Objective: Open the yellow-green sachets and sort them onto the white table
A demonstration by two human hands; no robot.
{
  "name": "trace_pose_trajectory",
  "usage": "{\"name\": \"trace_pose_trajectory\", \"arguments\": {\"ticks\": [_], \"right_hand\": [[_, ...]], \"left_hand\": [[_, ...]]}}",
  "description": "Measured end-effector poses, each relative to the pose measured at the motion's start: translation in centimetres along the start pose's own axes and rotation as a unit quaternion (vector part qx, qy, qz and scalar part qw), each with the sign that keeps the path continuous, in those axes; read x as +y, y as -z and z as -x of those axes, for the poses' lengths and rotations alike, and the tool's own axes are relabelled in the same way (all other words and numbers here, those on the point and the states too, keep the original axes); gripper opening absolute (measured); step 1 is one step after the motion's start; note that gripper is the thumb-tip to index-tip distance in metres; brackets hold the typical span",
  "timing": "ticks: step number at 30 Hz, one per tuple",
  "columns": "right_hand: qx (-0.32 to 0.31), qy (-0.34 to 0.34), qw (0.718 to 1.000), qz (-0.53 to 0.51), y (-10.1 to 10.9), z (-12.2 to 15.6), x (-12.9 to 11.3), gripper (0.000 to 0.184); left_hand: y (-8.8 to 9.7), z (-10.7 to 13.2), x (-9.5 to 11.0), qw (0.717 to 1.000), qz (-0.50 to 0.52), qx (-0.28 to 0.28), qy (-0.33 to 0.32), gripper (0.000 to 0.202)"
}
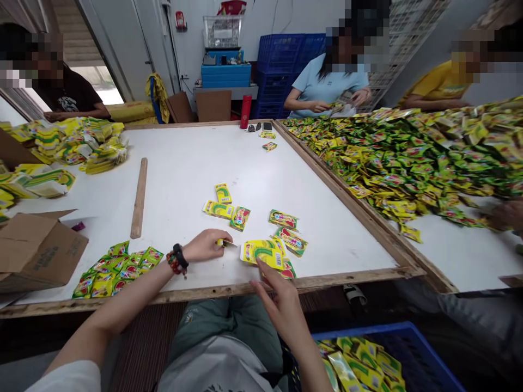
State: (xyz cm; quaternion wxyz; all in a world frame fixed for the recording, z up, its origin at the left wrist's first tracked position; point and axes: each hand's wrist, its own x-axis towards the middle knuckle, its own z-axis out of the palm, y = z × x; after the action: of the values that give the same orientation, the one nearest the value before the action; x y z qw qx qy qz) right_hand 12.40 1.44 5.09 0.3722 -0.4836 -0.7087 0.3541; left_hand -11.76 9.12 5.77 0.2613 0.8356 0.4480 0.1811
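My left hand pinches a thin packet; a yellow carton lies crosswise ahead of, and touching, my loosely spread right hand.

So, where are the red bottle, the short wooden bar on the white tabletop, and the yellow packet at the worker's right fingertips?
Red bottle (245, 112): head view, middle of its side.
Short wooden bar (139, 198): head view, middle of its length.
Yellow packet (265, 252): head view, middle of its printed face.

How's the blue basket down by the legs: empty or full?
Not empty: yellow packets lie inside the blue basket. I can't tell if it's full.
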Motion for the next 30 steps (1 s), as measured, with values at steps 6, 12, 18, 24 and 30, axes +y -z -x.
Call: {"name": "trace_pose_trajectory", "arguments": {"ticks": [6,12,18,24,30], "right_hand": [[0.036,0.013,0.998,-0.046,-1.3,-1.6,-2.2,0.027],[0.044,-0.049,0.994,-0.089,-0.6,-1.3,-1.7,0.028],[-0.013,-0.171,0.939,-0.298,-1.2,-1.1,-0.4,0.036],[-0.009,-0.205,0.917,-0.343,-1.6,-0.5,0.2,0.046],[-0.020,-0.133,0.948,-0.288,-1.4,0.0,0.2,0.041]], "left_hand": [[-5.0,3.7,6.3,0.963,0.240,0.087,0.088,0.063],[-13.3,4.2,8.0,0.924,0.109,0.326,0.169,0.077],[-15.2,3.5,7.5,0.905,0.009,0.421,0.059,0.067],[-15.5,3.5,6.9,0.904,-0.011,0.428,0.005,0.067],[-15.2,3.8,7.1,0.911,-0.004,0.412,-0.010,0.055]]}}
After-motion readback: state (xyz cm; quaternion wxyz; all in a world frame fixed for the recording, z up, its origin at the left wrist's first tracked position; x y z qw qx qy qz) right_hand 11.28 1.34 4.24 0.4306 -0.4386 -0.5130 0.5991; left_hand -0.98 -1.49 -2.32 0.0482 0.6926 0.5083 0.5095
